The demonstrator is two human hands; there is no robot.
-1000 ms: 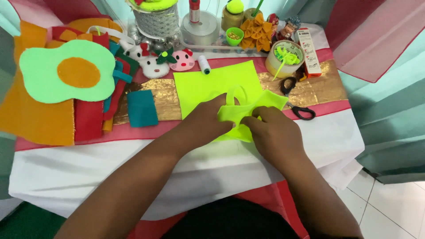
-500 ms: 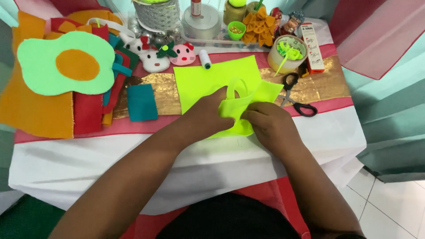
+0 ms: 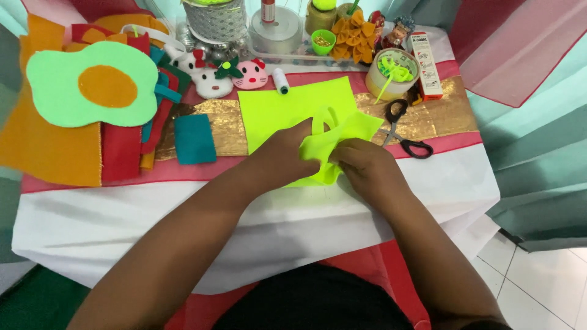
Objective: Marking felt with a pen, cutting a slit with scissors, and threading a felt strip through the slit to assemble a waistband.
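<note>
Both hands meet at the middle of the frame, pinching a small cut piece of neon-yellow felt (image 3: pixel 330 150): the left hand (image 3: pixel 284 156) grips its left edge with fingers curled, the right hand (image 3: pixel 361 165) clamps the lower right corner, and the piece buckles up between them with a thin loop standing at its top. Beneath it lies a flat neon-yellow felt sheet (image 3: pixel 275 110) on a gold glittery band (image 3: pixel 440 119) across the table. The felt looks soft and floppy, so a hard tug could, I'd judge, stretch or tear that narrow loop, and the black-handled scissors (image 3: pixel 406 131) just right of the hands sit close enough to be knocked. At upper left is a pale green blob of felt with an orange centre (image 3: pixel 92 85), on stacked orange and red sheets, beside a teal rectangle (image 3: pixel 194 139).
</note>
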